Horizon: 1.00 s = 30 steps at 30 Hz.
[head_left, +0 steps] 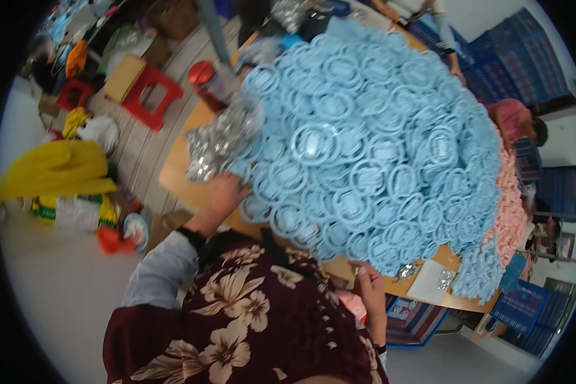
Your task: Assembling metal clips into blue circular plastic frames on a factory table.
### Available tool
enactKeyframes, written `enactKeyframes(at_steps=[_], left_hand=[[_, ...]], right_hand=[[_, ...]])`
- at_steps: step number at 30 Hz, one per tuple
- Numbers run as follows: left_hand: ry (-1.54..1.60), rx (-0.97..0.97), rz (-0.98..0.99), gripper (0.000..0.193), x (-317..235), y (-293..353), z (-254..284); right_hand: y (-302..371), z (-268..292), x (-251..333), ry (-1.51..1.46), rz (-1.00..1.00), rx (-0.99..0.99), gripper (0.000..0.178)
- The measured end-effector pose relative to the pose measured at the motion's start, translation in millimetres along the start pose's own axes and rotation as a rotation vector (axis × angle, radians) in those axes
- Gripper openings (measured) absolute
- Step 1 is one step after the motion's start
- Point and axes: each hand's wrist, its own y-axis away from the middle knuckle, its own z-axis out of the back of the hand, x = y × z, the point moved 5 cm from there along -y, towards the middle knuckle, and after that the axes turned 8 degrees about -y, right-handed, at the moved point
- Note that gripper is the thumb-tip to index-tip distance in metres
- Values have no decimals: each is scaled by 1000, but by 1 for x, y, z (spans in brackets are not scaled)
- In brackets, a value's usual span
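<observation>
A large heap of light blue plastic ring-shaped parts point(371, 147) covers most of the wooden table in front of me. My left hand point(226, 194) reaches to the heap's left edge, next to clear bags of shiny metal pieces point(201, 155). Its fingers are blurred and partly hidden among the nearest rings, so any grip there is unclear. At the table's near edge, my right hand point(370, 288) has its thumb and fingertips pinched together. Whatever they hold is too small to name. Small metal pieces point(406, 271) lie beside that hand at the edge of the heap.
A white sheet with metal bits point(431, 281) lies right of my right hand. Pink parts point(511, 205) pile up at the far right. A red-lidded jar point(202, 75) stands behind the bags. A red stool point(152, 97) is on the floor at left. Other people work across the table.
</observation>
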Motion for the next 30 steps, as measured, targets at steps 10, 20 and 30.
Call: enactKeyframes(at_steps=[10, 20, 30], left_hand=[[653, 269, 381, 26, -21, -9, 35], [668, 103, 195, 26, -64, -107, 29], [491, 112, 149, 26, -98, -136, 27]], right_hand=[[-2, -1, -8, -39, -88, 37, 39], [-5, -6, -1, 45, -71, 36, 36], [-2, -5, 2, 36, -83, 32, 39]])
